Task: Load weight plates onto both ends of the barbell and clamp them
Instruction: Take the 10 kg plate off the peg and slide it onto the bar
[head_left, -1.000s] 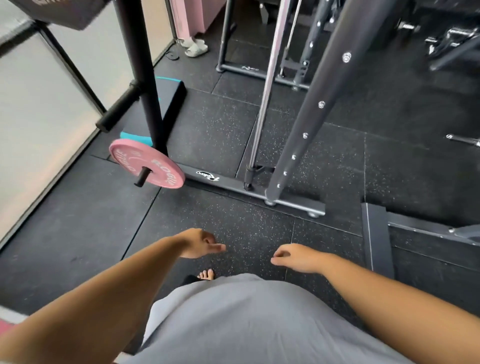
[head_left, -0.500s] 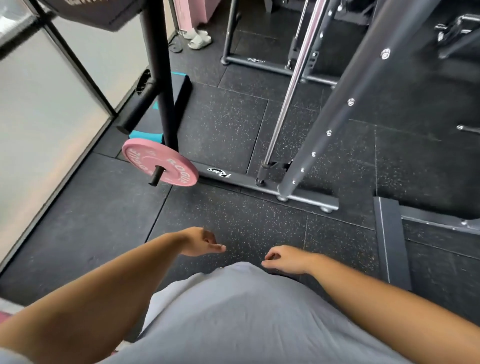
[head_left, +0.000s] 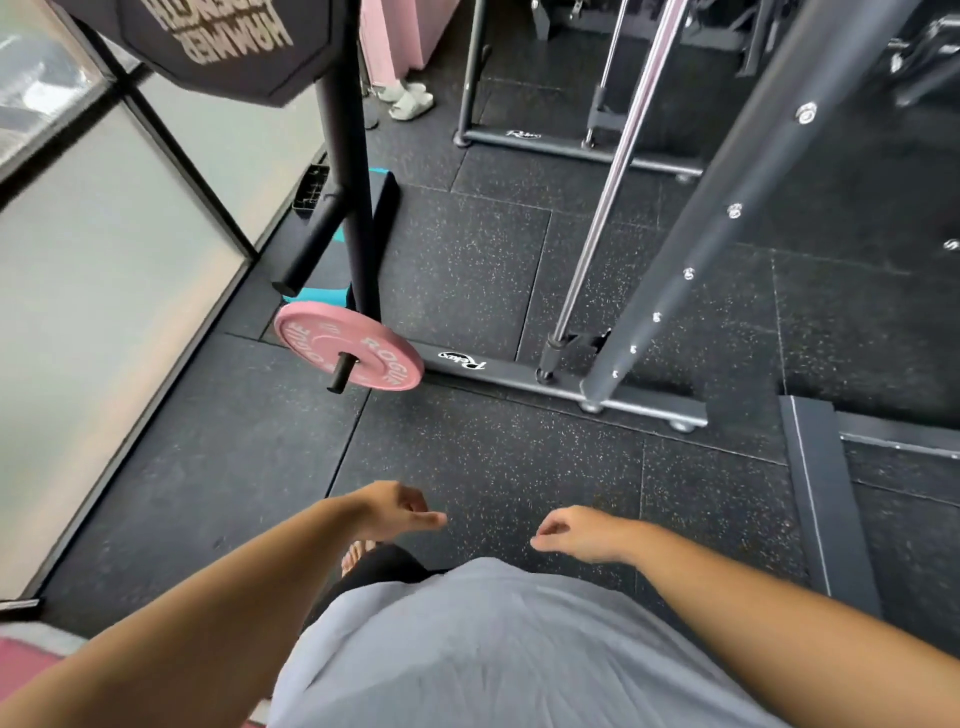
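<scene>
A pink weight plate (head_left: 348, 344) marked ROGUE hangs on a low black peg (head_left: 340, 373) of a storage post (head_left: 349, 176). A large black plate (head_left: 223, 41) sits higher on the same post, at the top left. Above it on the floor side, an empty black peg (head_left: 311, 244) sticks out. My left hand (head_left: 397, 509) and my right hand (head_left: 584, 532) hang in front of my grey shirt, fingers loosely curled, holding nothing. Both are well below and to the right of the pink plate. No barbell end shows clearly.
A dark rack frame (head_left: 571, 387) with a slanted upright (head_left: 727, 218) and a chrome guide rod (head_left: 618, 171) stands ahead on the right. Frosted glass panels (head_left: 104, 291) line the left. Another steel base (head_left: 826, 499) lies at the right. White sandals (head_left: 410, 101) sit far back.
The view has moved forward and to the left, so the pink plate and post appear closer and more central. Both hands stay low and hold nothing, fingers slightly looser.
</scene>
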